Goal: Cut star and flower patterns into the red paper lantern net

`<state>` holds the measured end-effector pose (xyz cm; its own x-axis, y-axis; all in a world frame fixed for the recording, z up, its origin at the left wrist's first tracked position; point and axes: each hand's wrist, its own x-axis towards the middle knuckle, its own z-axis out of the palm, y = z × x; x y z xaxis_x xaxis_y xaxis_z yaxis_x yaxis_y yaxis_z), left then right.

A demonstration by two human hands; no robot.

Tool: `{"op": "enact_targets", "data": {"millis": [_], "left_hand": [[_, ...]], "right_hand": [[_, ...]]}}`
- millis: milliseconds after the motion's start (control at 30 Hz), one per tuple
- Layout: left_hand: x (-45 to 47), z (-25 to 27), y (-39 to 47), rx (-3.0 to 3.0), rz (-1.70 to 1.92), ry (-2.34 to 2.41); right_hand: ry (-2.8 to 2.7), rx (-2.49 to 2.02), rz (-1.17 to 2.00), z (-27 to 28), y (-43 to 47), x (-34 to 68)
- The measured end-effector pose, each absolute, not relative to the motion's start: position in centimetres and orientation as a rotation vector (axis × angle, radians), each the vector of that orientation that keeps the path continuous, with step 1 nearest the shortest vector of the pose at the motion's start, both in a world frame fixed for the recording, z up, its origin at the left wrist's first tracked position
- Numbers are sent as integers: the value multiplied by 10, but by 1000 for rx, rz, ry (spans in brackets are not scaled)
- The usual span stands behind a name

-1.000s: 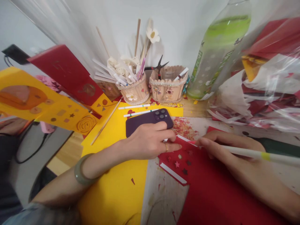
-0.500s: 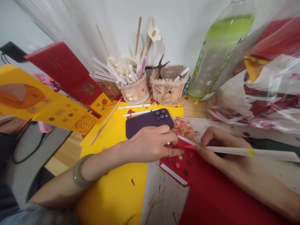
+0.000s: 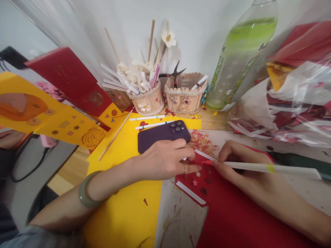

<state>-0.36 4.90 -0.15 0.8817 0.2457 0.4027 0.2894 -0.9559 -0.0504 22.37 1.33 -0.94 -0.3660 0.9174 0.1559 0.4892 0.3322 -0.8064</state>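
My right hand [image 3: 243, 172] is closed around a white pen [image 3: 274, 168] with a yellow band. Its red tip [image 3: 207, 162] points left, over a red paper piece [image 3: 200, 187] edged with white strips [image 3: 191, 193]. Reaching in from the left, my left hand [image 3: 170, 159] has its fingers bent over that piece, with a small white bit showing between them; what they pinch is mostly hidden. Close to its fingertips lie a pink star [image 3: 194, 182], dark stars [image 3: 203, 190] and a pale round piece [image 3: 198, 174].
A purple phone [image 3: 162, 136] lies behind my left hand on yellow paper [image 3: 124, 206]. Two wooden holders [image 3: 148, 101] [image 3: 184, 100] stand along the wall, beside a tall bottle [image 3: 238, 65]. Plastic-wrapped paper [image 3: 292, 100] fills the right; decorated cards [image 3: 64, 117] stand left, near another person's hand [image 3: 10, 138].
The whole view has shifted slightly. Both hands keep nearly the same places, and the pen's red tip stays over the red paper.
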Motion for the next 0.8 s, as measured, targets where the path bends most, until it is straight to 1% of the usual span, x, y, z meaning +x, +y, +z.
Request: {"op": "enact_targets", "data": {"millis": [800], "left_hand": [[-4,-3,49,-2936,-601,-420]], "right_hand": [[-1970,-1268,892,-8,13,223]]}}
